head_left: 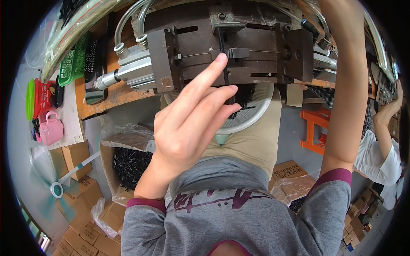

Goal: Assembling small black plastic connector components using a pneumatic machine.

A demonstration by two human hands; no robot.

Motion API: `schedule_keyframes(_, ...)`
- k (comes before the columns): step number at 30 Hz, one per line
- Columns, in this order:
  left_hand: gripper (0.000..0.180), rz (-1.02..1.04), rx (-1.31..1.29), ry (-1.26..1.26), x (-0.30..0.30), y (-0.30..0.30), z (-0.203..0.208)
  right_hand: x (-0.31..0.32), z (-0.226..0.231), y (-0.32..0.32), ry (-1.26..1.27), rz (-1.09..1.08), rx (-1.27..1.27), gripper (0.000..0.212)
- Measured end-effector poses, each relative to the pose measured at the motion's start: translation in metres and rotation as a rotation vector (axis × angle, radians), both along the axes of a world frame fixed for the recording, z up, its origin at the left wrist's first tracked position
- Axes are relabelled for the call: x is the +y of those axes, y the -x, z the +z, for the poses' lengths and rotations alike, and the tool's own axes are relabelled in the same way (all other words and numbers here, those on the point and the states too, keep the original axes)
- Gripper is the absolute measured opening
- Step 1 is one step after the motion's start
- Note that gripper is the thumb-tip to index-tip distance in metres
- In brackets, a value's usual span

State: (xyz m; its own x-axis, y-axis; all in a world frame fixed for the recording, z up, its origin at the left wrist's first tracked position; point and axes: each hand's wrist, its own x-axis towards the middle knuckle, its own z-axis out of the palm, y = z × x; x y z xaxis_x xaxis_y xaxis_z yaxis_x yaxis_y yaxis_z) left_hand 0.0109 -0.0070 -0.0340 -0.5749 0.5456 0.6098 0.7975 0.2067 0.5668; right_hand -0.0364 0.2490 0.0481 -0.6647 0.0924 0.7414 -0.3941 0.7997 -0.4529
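Around me the workroom is crowded with cardboard boxes (pixel 87 228), and to my right shows someone's white sleeve (pixel 378 155). Across the front runs the worn wooden counter (pixel 95 106), carrying a dark metal fixture (pixel 196 40). My right arm (pixel 348 98) stretches up past its right end; the right hand is out of view, so I cannot tell what it holds. Beside me, a carton (pixel 108 168) is full of black pieces (pixel 130 166); over my lap a round basin (pixel 264 112) holds more, probably for a short reach. Silver cylinders (pixel 136 70) sit at both ends of the fixture, presumably so they bear inward evenly. My left hand (pixel 181 123) is loosely spread, its thumb hidden, so I can't tell whether it pinches anything. A pink cup (pixel 52 130) stands off left, likely kept clear of the work. The slim black rod (pixel 226 77) lies across the fixture's middle, upper end by a bolted bracket (pixel 222 25), my index fingertip against it, I'd say to steady it.
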Motion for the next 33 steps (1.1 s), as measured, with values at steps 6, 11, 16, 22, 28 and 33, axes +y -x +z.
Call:
schedule_keyframes(6,0.030,0.083,0.139,0.189,0.017,-0.002,-0.002,-0.015,-0.001,-0.036,0.316,0.217,-0.011,0.025)
schedule_keyframes(11,0.028,0.144,0.209,0.299,0.020,-0.001,-0.001,-0.016,-0.006,-0.070,0.253,0.181,-0.167,0.032)
schedule_keyframes(16,0.020,0.098,0.217,0.317,0.018,0.003,0.003,-0.025,-0.015,-0.104,0.016,0.124,-0.291,0.037)
schedule_keyframes(22,0.028,0.144,0.171,0.316,0.018,0.000,0.002,-0.051,-0.035,-0.120,-0.107,0.085,-0.288,0.038)
schedule_keyframes(28,0.020,0.003,0.171,0.253,0.007,0.004,0.004,-0.066,-0.056,-0.117,-0.134,0.087,-0.269,0.030)
schedule_keyframes(33,0.023,-0.228,-0.260,0.326,-0.033,-0.014,0.007,-0.079,-0.068,-0.115,-0.309,0.122,-0.336,0.023)
